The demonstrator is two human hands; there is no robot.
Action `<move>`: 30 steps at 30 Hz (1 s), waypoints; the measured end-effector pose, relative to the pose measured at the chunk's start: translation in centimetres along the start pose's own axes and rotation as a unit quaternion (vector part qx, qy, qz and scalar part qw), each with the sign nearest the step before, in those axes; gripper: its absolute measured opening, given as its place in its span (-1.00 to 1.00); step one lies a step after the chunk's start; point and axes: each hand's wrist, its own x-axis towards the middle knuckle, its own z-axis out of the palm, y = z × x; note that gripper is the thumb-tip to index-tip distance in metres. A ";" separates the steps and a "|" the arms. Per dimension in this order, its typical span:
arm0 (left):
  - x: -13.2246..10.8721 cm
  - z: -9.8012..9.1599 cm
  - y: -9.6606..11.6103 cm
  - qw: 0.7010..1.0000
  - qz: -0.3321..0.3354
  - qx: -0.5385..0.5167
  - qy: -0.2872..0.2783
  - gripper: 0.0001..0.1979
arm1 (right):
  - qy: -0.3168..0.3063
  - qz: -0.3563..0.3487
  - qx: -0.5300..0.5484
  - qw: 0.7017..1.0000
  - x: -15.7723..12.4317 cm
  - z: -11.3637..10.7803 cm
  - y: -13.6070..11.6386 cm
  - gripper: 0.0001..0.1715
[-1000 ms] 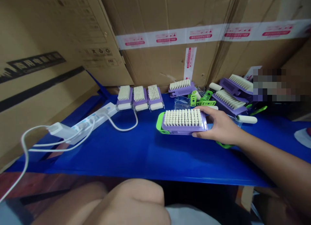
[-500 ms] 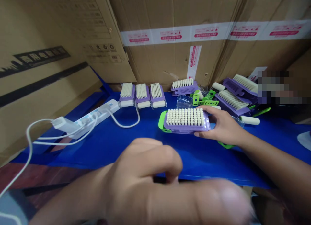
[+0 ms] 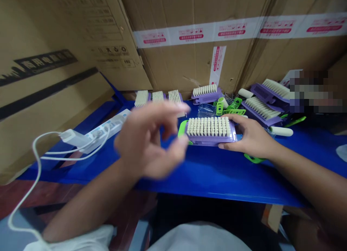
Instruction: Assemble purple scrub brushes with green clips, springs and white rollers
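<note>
The left hand (image 3: 141,139) has just come up: half a second ago it loomed low, nearer the person than the purple brush (image 3: 208,127), and now it's over the tabletop (image 3: 211,178), level with that brush's left end. It's blurred with motion. Its fingers are curled and parted from the thumb, with nothing I can see between them; the thumb tip overlaps the green end piece (image 3: 182,129), though whether it touches I can't tell from here. The right hand (image 3: 252,137) hasn't altered its hold: its fingers grasp the brush by the right end, bristles up. To my mind, the brush now has a hand at either end, so the work no longer rests on one hand alone.

As for containers, just beyond the brush sits a clear plastic box-like piece (image 3: 207,110); its glare hides whether anything is inside. Right of that piece, also beyond the brush, lie loose green parts (image 3: 219,108). Farther back stands a big taped cardboard box (image 3: 173,63), only its side towards us, so its contents are hidden. More purple brushes (image 3: 261,108) are heaped beyond the brush to its right, on the tabletop.
</note>
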 end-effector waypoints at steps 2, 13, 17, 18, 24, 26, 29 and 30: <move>0.2 -0.5 -7.0 0.995 0.067 -0.050 0.058 -0.51 | 0.003 0.004 0.000 1.000 0.0 0.0 0.1 -0.05; -4.0 -0.3 -12.6 0.890 -0.279 -0.180 -0.314 0.38 | 0.007 0.024 0.068 0.997 0.3 -0.2 0.0 -0.01; -4.2 1.0 -12.0 0.913 -0.266 -0.147 -0.273 0.19 | 0.013 0.015 0.069 0.997 0.2 0.0 0.3 0.00; -4.2 1.1 -12.0 0.913 -0.268 -0.145 -0.271 0.17 | 0.015 0.011 0.066 0.998 0.2 0.1 0.4 0.00; -4.7 1.0 -12.1 0.916 -0.272 -0.149 -0.253 0.34 | 0.026 -0.032 0.060 0.997 -0.1 0.2 0.9 0.04; -4.8 1.0 -12.0 0.920 -0.264 -0.154 -0.246 0.41 | 0.025 -0.048 0.061 0.997 -0.1 0.1 1.0 0.01; -4.9 1.1 -11.8 0.923 -0.253 -0.160 -0.241 0.38 | 0.033 -0.077 0.056 0.995 -0.3 0.0 1.0 -0.01; -4.8 1.1 -11.6 0.924 -0.253 -0.161 -0.238 0.35 | 0.036 -0.086 0.051 0.994 -0.4 0.0 1.0 -0.02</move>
